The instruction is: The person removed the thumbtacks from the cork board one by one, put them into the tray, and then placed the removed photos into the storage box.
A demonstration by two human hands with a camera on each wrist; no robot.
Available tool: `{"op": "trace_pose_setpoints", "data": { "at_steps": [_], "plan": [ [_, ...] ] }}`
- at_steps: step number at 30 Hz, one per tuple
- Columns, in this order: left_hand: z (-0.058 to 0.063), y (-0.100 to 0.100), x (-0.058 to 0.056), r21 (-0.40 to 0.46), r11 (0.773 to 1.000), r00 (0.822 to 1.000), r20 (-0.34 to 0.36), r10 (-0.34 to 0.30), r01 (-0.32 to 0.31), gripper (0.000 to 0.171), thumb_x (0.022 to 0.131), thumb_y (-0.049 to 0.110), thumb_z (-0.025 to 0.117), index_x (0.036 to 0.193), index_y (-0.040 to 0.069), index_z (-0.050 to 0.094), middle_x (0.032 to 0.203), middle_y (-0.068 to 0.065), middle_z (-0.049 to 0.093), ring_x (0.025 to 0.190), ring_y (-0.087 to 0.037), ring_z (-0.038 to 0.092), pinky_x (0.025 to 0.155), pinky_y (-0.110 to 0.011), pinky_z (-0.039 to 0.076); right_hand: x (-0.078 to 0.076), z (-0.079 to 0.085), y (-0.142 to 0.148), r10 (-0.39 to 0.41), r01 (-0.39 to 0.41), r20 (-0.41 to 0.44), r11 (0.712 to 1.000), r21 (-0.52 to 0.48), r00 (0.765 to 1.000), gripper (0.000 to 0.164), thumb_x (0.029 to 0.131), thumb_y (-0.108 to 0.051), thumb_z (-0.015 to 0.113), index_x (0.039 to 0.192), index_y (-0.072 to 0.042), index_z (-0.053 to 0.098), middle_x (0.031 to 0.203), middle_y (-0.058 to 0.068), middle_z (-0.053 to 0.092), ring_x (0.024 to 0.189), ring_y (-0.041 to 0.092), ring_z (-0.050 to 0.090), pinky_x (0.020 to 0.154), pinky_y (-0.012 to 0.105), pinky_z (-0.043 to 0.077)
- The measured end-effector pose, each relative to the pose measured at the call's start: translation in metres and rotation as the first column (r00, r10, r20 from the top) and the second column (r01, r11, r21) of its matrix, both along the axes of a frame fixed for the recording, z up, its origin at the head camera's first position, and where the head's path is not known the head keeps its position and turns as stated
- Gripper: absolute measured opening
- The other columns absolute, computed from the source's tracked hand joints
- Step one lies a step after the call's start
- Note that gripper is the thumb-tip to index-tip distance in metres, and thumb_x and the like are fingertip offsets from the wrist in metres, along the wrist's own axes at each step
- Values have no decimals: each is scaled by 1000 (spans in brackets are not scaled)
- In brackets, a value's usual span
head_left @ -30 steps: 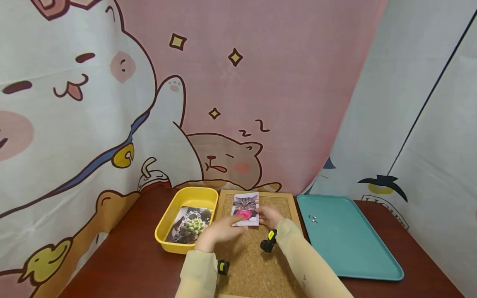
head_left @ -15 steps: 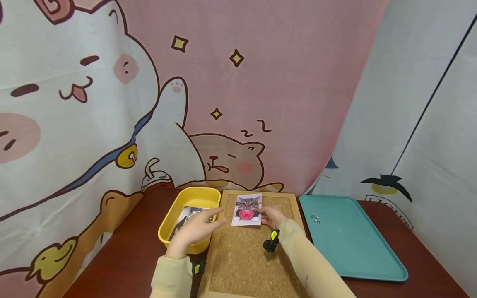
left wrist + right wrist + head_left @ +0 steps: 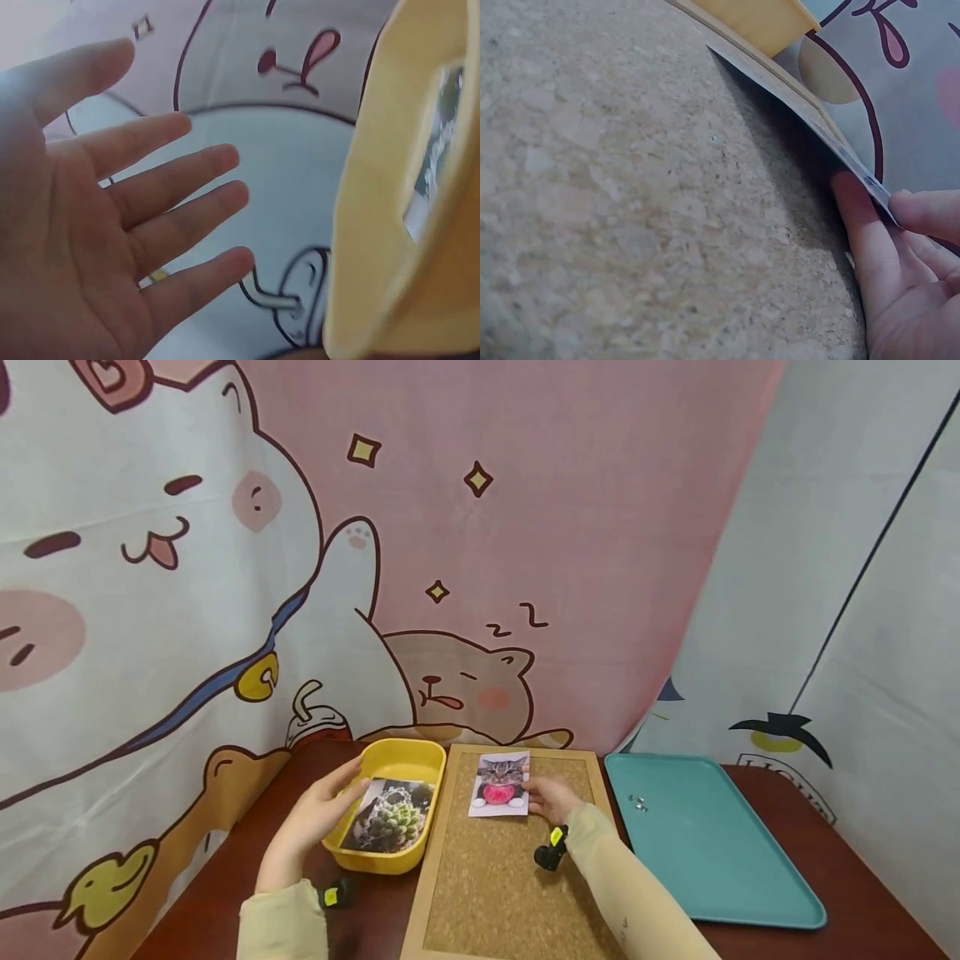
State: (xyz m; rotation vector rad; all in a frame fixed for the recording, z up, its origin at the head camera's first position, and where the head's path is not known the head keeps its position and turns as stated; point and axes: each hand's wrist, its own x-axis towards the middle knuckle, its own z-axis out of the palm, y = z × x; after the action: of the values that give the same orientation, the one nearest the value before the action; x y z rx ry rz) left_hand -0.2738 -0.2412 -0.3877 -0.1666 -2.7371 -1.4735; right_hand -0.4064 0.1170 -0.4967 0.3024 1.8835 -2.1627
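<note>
My right hand [image 3: 553, 799] pinches the right edge of a cat photo [image 3: 501, 787] over the far end of a framed corkboard [image 3: 502, 889]. In the right wrist view the thumb [image 3: 926, 214] lies on top of the photo, and a finger [image 3: 859, 217] reaches beneath it. The photo slants there, with a dark shadow on the cork below. Fingers spread, my left hand [image 3: 309, 822] is at the left side of a yellow bin [image 3: 375, 863] and holds nothing; its palm shows in the left wrist view. Inside the bin lies a photo of a succulent [image 3: 393, 818].
Right of the corkboard is a teal tray [image 3: 712, 852], with a few small shiny pieces [image 3: 638, 802] near its left rim. All of this stands on a dark red-brown table [image 3: 202, 893]. Behind hangs a cartoon-printed cloth [image 3: 585, 543].
My left hand has let go of the cat photo and moved left, across the yellow bin to its left side. My right hand keeps its pinch on the photo in about the same place.
</note>
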Motion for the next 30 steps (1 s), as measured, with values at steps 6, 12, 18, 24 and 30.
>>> {"op": "trace_pose_setpoints", "data": {
  "at_steps": [6, 12, 18, 24, 30],
  "plan": [
    [-19, -28, -7, 190, 979, 997, 38, 64, -70, 70, 98, 42, 53, 153, 7, 28, 153, -20, 31, 142, -36, 25, 111, -53, 25, 2, 2, 0, 9, -9, 0, 1000, -7, 1000, 37, 94, 0, 54, 127, 14, 43, 91, 12, 64, 75, 17, 64, 66, 29, 56],
    [-43, -45, -14, 238, 964, 992, 80, 102, -119, 70, 99, 42, 51, 153, 6, 26, 154, -21, 27, 143, -37, 20, 112, -56, 19, 1, 1, 0, 24, -24, -9, 999, -21, 1000, 36, 95, 0, 53, 126, 16, 45, 95, 14, 64, 79, 19, 65, 72, 32, 57],
    [-71, -55, -22, 310, 945, 990, 128, 64, -101, 61, 101, 36, 50, 152, 8, 32, 155, -19, 28, 143, -36, 20, 112, -56, 19, 3, 1, 0, 10, -10, 1, 999, -33, 1000, 35, 95, 0, 53, 126, 15, 45, 95, 14, 63, 79, 18, 64, 72, 32, 56],
    [-81, -54, -25, 359, 928, 989, 141, 49, -97, 57, 101, 33, 51, 149, 6, 37, 152, -20, 33, 138, -35, 32, 110, -54, 27, 2, -1, 1, 4, -4, 2, 999, -40, 1000, 37, 95, 0, 54, 127, 13, 43, 95, 13, 63, 77, 17, 64, 72, 31, 56],
    [-85, -55, -22, 311, 946, 986, 160, 46, -95, 57, 101, 35, 51, 147, 4, 41, 151, -23, 34, 137, -39, 33, 109, -59, 25, 1, -2, 0, 0, 0, 3, 999, -47, 1000, 38, 95, 0, 54, 128, 14, 43, 94, 13, 63, 78, 17, 64, 73, 31, 56]
  ]
}}
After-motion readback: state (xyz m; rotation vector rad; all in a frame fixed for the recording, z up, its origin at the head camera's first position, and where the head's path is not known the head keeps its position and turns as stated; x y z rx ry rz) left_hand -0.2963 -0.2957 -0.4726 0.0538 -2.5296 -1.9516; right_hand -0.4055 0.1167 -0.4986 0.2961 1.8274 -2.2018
